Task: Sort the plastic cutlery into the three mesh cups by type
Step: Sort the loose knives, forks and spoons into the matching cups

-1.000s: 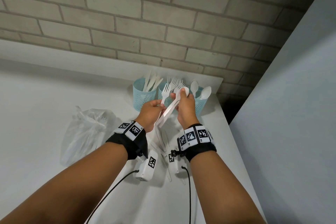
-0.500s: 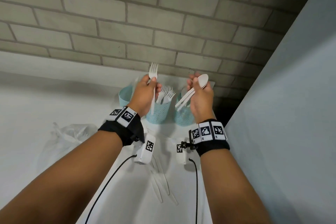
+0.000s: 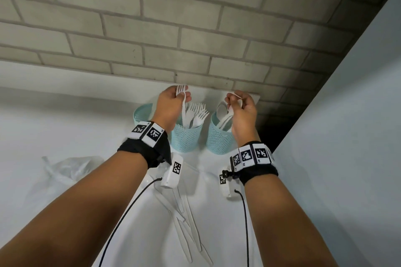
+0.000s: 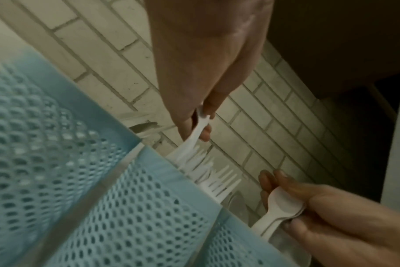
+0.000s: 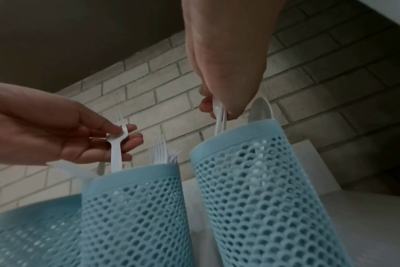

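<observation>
Plastic knives (image 3: pixel 184 219) on table: head view only; wrist views miss.

Black wristbands (image 3: pixel 147 151) with checkered marker tags (image 3: pixel 251 155)

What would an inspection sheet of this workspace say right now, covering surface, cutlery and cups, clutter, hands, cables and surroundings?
Surface: white table, lit from above.
Job's things: three blue mesh cups; middle cup holds forks, right cup spoons, left cup mostly hidden. Clear knives lie unsorted near the person.
Clutter: crumpled plastic bag.
Grips: left hand pinches a fork, handle down in the middle cup; right hand holds spoons over the right cup.
Cables: two black wrist-camera cables.
Surroundings: brick wall, grey panel.
</observation>
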{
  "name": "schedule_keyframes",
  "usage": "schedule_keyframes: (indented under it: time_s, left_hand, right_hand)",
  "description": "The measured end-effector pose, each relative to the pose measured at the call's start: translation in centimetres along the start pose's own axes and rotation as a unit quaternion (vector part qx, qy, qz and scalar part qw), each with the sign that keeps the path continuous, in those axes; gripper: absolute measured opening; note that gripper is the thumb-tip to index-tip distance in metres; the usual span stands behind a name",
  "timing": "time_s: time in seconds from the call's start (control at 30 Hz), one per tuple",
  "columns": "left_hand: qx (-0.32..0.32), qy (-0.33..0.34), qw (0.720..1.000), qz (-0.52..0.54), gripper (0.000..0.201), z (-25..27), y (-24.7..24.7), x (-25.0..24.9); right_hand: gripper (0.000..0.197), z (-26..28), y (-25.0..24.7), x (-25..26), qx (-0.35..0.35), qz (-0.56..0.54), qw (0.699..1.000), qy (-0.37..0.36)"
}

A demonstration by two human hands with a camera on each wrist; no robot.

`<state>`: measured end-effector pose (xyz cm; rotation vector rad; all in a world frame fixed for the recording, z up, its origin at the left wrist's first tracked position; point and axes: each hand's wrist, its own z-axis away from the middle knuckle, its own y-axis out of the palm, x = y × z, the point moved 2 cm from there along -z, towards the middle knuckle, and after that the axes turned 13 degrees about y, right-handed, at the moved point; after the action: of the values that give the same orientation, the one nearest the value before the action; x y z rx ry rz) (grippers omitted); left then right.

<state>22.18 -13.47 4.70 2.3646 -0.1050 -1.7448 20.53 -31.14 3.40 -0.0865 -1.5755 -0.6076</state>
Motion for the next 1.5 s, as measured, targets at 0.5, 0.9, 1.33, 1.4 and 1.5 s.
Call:
schedule_keyframes:
  time_s: [0.5,0.9,1.33,1.4,1.5]
  left_hand:
    - [0.052,0.115,0.968,-0.217,0.026,3.3,-2.6,-4.6]
    - [0.287,-0.194,0.764,-0.545,0.031,12.0,-9.9,-1.2]
    - [0.270,-0.173,0.713,-0.624,0.084,16.9,-4.5,4.2]
    - [0.275,-0.170,0.684,-0.654,0.093,17.4,-3.3,4.4]
    - [0.282,-0.166,0.657,-0.680,0.081,17.6,-1.9,4.7]
  right_hand:
    - [0.007,6.2,-0.4,5.1,0.222,0.221,0.944,0.102]
    - [0.055,10.9,-2.1,-4.2,0.176,0.781,0.587,0.118]
    - [0.028,13.4,-1.2,-6.3,0.084,0.787,0.608,0.063]
    - [0.031,14.0,-1.2,-6.3,0.082,0.789,0.606,0.058]
    - [0.030,14.2,-1.5,-6.5,0.076,0.789,0.607,0.058]
